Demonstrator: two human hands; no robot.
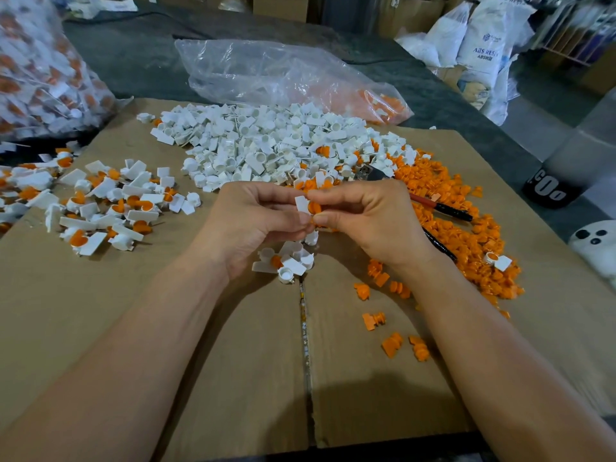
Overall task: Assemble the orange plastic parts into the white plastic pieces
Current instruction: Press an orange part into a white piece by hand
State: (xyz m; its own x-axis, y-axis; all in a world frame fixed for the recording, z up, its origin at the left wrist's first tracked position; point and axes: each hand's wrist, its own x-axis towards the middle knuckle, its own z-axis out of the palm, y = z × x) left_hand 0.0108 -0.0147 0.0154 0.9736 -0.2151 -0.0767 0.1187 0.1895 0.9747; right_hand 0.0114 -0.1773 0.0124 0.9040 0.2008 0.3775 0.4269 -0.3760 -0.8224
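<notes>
My left hand pinches a white plastic piece at the middle of the cardboard. My right hand pinches an orange part that touches that white piece. Behind the hands lies a big heap of white pieces. To the right spreads a heap of orange parts. A small cluster of white pieces sits just under my hands. Pieces with orange parts in them lie scattered at the left.
Flattened cardboard covers the table. Pliers with red and black handles lie in the orange heap. A clear bag lies behind, and a full bag stands at far left. Loose orange parts lie near my right forearm.
</notes>
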